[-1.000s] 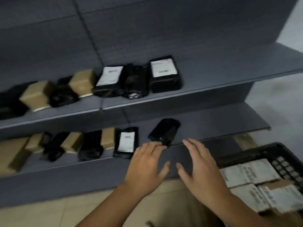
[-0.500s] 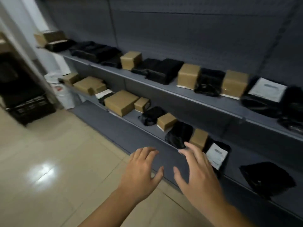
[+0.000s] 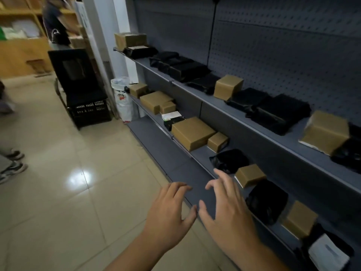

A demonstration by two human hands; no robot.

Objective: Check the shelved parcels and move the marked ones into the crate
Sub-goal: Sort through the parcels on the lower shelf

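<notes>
Parcels (image 3: 192, 133) are all on the grey wall rack, brown boxes and black bags mixed. None are in hand.

Upper shelf (image 3: 254, 122): row of black bags with a few brown boxes between them.

Lower shelf (image 3: 201, 155): same mix. White-labelled parcel (image 3: 172, 116) lies just left of the big brown box. A second labelled bag (image 3: 328, 255) is at the near right end; its label is too blurred to read.

Left hand (image 3: 168, 210) is palm down, fingers spread and slightly curved, holding nothing. It hovers over the rack's bottom ledge next to the floor tiles.

Right hand (image 3: 228, 210) is the same: wide, empty, palm down. Its fingertips are near a black bag (image 3: 228, 161) and a small brown box (image 3: 250, 176), touching neither. The two thumbs are almost touching.

Slotted black crate (image 3: 91, 112) is on the floor by the white pillar, well apart from both hands. White sack (image 3: 122, 98) stands beside it. A second person (image 3: 56, 22) is at the wooden shelving at the back, and someone's shoes (image 3: 11, 169) show at the left edge.
</notes>
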